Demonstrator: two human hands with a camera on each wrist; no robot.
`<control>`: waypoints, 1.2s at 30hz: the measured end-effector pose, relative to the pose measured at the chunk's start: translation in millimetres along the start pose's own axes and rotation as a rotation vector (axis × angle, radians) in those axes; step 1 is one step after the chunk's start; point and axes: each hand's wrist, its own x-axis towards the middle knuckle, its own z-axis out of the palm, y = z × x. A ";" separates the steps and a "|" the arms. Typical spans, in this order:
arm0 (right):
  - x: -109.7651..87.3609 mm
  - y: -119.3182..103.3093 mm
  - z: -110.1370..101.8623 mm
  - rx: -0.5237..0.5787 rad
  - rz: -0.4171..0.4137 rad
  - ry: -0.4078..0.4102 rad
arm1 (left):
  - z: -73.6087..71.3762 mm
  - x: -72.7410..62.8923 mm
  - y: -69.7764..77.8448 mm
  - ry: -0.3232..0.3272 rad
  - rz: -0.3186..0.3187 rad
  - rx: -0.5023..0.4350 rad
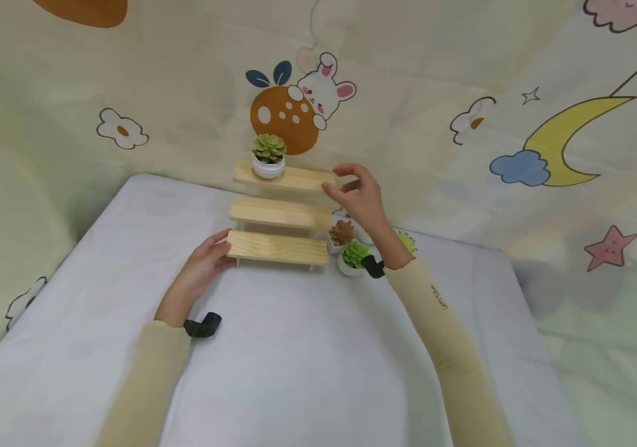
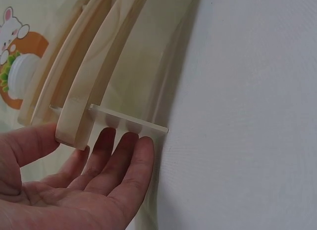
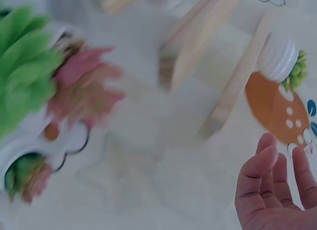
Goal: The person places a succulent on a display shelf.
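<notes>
A three-step wooden display shelf [image 1: 277,247] stands at the back of the table on pale, see-through legs. At the left end of its lowest step, my left hand [image 1: 200,266] grips the plank. In the left wrist view the thumb lies against the plank's end and several fingertips touch the clear leg panel [image 2: 130,120]. A green succulent in a white ribbed pot [image 1: 268,166] sits on the left part of the top step. My right hand [image 1: 365,202] is by that step's right end, fingers loosely bent, holding nothing; the right wrist view shows its fingertips apart from the wood.
Right of the shelf stand a reddish-brown succulent [image 1: 343,232] and a bright green succulent [image 1: 355,253] in white pots. Behind my right wrist, a yellow-green succulent [image 1: 408,241] is partly hidden. A printed cloth [image 1: 408,74] hangs right behind the white-covered table [image 1: 296,347].
</notes>
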 end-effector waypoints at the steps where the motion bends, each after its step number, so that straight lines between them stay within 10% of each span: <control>1: -2.1 2.4 -6.7 -0.017 -0.004 0.015 | -0.3 -0.4 0.8 -0.002 0.004 0.004; 15: -43.8 60.0 -82.0 -0.097 0.187 0.194 | -4.0 -1.9 -0.5 0.006 -0.010 0.008; 27: -73.6 127.7 -99.7 -0.068 0.698 0.115 | -1.3 -0.5 -0.3 -0.003 -0.013 0.012; 36: -75.1 148.6 -97.9 -0.117 0.794 0.032 | -1.1 -2.4 0.4 -0.003 -0.014 0.020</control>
